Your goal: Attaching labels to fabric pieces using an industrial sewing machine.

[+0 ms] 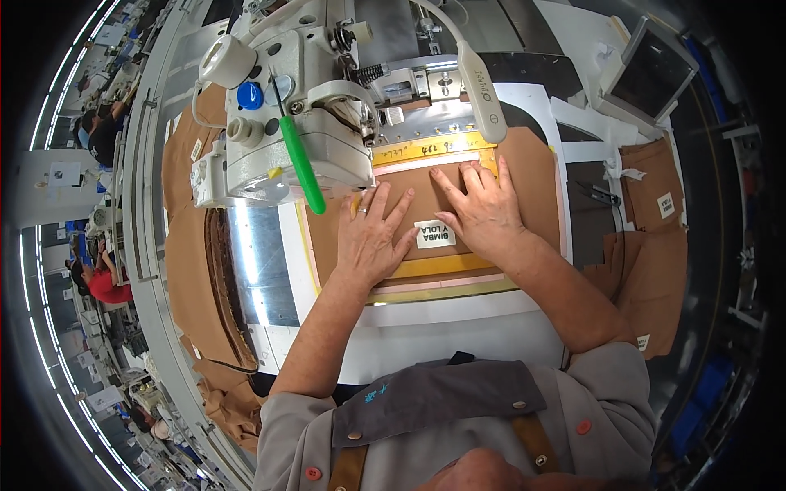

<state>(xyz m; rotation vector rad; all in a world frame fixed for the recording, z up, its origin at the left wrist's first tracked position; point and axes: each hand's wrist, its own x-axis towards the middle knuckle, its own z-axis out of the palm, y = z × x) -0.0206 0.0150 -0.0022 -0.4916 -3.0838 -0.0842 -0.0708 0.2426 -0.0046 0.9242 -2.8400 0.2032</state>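
Observation:
Both palms face down on a flat brown panel [536, 188], which looks like leather or cloth, set in a template with yellow strips [458, 264]. My left hand [367, 233] lies on the panel's left part with its fingers spread. To its right, my right hand [485, 211] is spread too, its fingertips by the upper yellow strip [426, 150]. Between the hands is a small white printed label [435, 235]. A white sewing machine head [327, 155] stands just beyond my left hand, and a green-handled screwdriver [300, 164] rests against it.
A white gooseneck lamp [481, 90] hangs above my right fingers. Stacked brown panels [190, 278] lie at the left, more brown pieces [655, 270] at the right. Small snips [602, 194] lie near those. A screen [651, 78] stands at the back right. People work far left.

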